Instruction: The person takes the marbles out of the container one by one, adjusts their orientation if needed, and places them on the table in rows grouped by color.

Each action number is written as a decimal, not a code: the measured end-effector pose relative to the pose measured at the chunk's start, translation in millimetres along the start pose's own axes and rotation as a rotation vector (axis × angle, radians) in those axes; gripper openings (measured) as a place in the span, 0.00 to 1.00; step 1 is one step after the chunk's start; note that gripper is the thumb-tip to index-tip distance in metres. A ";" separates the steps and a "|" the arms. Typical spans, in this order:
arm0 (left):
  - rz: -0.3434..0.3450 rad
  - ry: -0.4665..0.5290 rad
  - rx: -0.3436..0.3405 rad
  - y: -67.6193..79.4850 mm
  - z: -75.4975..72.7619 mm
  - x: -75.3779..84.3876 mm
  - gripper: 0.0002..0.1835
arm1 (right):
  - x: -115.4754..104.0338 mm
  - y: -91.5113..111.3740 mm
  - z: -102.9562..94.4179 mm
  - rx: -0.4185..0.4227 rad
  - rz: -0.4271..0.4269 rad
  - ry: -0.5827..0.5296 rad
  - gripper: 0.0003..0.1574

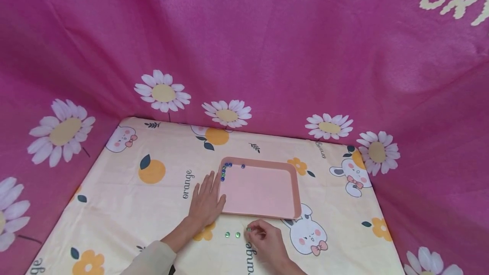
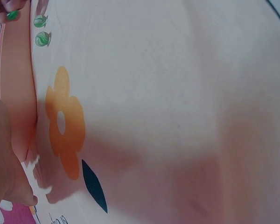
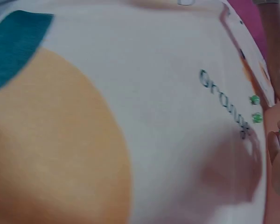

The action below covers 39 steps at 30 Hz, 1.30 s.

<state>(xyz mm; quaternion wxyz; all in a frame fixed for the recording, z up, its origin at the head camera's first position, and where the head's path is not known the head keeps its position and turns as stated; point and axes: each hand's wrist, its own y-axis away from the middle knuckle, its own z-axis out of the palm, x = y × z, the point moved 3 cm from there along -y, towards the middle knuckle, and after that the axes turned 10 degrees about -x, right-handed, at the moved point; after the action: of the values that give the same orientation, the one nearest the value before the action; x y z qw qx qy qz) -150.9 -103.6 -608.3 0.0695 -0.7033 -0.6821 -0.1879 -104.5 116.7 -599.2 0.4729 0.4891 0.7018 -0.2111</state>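
Note:
My left hand [image 1: 206, 200] rests with straight fingers against the left side of a pink tray [image 1: 296, 194]. Just in front of the tray, my right hand [image 1: 265, 237] pinches a green glass marble [image 1: 248, 229] between thumb and fingers; the left wrist view shows this green marble [image 2: 12, 15] too. Two more green marbles, one on the left [image 1: 227, 234] and one on the right [image 1: 238, 235], lie on the cloth left of the right hand. Inside the tray, several blue and green marbles [image 1: 223, 179] line its far left corner, and a single blue marble [image 1: 243, 166] sits by the far wall.
A cream cloth [image 1: 126, 207] printed with oranges, flowers and rabbits covers the table. Magenta curtains [image 1: 244, 46] with daisies hang behind and at both sides. The tray's raised rim stands between the loose marbles on the cloth and those inside.

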 end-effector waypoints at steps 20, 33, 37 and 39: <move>0.003 0.001 0.016 0.5 0.5 0.8 0.42 | 16.8 3.2 5.1 -0.022 0.093 0.067 0.12; 0.007 0.009 0.012 0.2 1.0 0.0 0.41 | 18.0 3.7 5.6 -0.023 0.049 0.092 0.13; 0.004 0.006 0.010 0.4 0.3 -0.1 0.41 | 18.8 2.7 5.8 -0.026 0.043 0.100 0.13; 0.004 0.003 0.011 -0.1 0.0 -0.4 0.41 | 18.8 2.2 5.9 -0.025 0.037 0.109 0.13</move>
<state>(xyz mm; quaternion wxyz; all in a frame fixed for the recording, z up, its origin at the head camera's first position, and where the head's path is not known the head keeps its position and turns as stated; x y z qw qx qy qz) -151.0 -103.9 -608.4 0.0749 -0.7040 -0.6816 -0.1849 -101.2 122.3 -617.9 0.4439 0.5068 0.7199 -0.1666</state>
